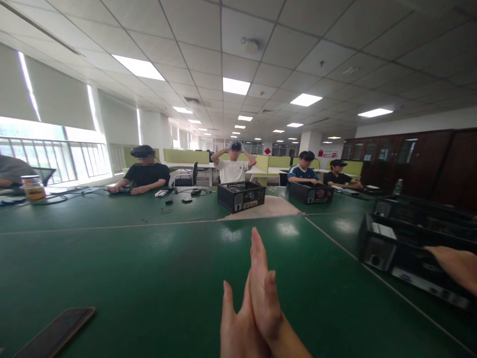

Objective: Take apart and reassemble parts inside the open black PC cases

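Above the green tabletop point(156, 278), my left hand point(240, 325) and my right hand point(265, 296) are pressed together palm to palm. The fingers of both are stretched out straight and point forward, thumbs held apart from the palms. Neither hand holds an object. My right hand covers part of the left hand's fingers. To the lower left of them a dark smartphone point(55, 333) lies flat on the table.
Open black computer cases point(244, 199) stand at the far middle, the far right point(311, 193) and the near right point(406, 253). Another person's hand point(456, 263) reaches over the near one. Cables, a jar point(33, 189) and a bottle point(398, 188) are also on the table; several people sit around it.
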### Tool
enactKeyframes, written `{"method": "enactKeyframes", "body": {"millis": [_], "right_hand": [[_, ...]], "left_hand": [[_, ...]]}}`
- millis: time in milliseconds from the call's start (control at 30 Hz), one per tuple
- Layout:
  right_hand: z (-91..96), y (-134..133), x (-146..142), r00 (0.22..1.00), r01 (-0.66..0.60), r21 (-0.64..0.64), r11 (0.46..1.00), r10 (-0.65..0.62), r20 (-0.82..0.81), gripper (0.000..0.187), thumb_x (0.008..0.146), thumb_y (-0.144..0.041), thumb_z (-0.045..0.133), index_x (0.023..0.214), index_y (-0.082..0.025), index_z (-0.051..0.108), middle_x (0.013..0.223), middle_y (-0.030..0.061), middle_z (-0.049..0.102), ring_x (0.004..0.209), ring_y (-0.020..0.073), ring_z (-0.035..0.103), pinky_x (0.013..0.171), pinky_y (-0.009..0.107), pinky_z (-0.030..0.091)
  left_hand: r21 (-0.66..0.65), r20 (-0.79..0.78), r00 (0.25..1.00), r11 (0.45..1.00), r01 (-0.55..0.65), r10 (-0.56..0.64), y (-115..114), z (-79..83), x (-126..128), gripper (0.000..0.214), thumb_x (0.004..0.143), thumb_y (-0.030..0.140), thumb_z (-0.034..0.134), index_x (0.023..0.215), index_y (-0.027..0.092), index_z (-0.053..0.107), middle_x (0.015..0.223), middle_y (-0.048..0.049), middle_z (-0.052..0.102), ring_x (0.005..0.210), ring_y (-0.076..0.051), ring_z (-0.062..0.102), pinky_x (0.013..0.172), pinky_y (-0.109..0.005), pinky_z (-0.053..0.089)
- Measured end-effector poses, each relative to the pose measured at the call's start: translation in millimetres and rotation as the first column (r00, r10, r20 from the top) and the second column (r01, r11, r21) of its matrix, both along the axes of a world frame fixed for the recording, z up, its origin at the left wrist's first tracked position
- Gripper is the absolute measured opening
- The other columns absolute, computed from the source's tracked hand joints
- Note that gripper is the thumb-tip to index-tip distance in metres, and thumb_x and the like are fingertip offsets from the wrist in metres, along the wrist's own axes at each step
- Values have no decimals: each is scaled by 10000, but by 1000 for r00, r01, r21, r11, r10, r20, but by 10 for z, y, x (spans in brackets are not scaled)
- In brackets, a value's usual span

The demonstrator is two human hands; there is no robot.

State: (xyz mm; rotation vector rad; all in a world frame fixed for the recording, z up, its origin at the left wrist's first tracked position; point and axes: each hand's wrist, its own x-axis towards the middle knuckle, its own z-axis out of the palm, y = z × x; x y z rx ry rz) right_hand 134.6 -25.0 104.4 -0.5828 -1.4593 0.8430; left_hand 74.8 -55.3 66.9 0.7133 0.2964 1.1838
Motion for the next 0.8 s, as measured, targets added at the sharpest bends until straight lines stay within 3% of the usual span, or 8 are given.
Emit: {"method": "enactKeyframes", "body": {"millis": [200,300,367,467,567,633,733,800], "right_hand": [[-167,-323,650,975,206,-4,979,-205,85,711,788,-715,386,1342,-274,439,1397,52,446,1358,310,252,1095,501,216],[-298,-573,1223,810,520,143,842,-540,229,595,803,-659,418,1209,-251,568,1277,74,555,1266,316,408,1037,481,335],[-355,-719,1542,696,629,218,746,-666,269,521,809,-617,439,1114,-236,621,1201,84,602,1200,315,480,996,465,387],[-373,-762,1961,615,683,263,682,-731,296,393,827,-521,471,1013,-222,647,1161,85,619,1150,296,525,984,434,404],[-399,-478,2570,377,765,413,493,-864,333,295,845,-430,471,929,-207,645,1088,83,644,1062,255,579,975,398,408],[-460,-175,3124,213,762,515,393,-903,373,341,849,-451,430,869,-185,643,981,99,668,976,257,610,939,404,431],[-547,196,3906,84,721,585,372,-885,458,407,834,-506,387,821,-197,652,926,121,682,940,292,622,910,435,437],[-546,262,4206,99,721,556,414,-856,508,405,805,-548,410,757,-237,666,878,130,694,885,307,639,860,443,447]], "left_hand": [[-31,-25,995,995,-96,95,187,248,-128,849,790,776,200,1471,278,113,1529,-35,219,1399,-288,160,1137,-486,98],[218,-201,940,948,-233,278,281,446,-198,758,841,720,188,1468,301,102,1552,-13,131,1408,-253,129,1140,-469,31],[455,-417,810,866,-207,412,313,557,-168,670,884,635,284,1460,327,135,1558,13,87,1414,-244,88,1139,-455,18],[698,-640,556,703,133,530,392,665,89,647,860,567,449,1428,312,276,1550,-14,134,1406,-287,108,1128,-486,60],[746,-656,408,463,479,635,595,681,602,680,818,614,475,1393,269,362,1524,-66,228,1377,-326,188,1096,-535,130],[722,-619,358,327,610,700,784,645,1019,719,792,661,464,1378,253,383,1504,-80,279,1362,-334,222,1071,-553,167],[653,-574,325,181,735,751,1072,557,1611,773,757,724,426,1360,241,405,1479,-78,336,1347,-344,249,1047,-579,177],[554,-592,280,128,823,756,1239,492,1922,801,728,740,424,1354,242,417,1469,-70,356,1344,-356,251,1038,-586,176]]}}
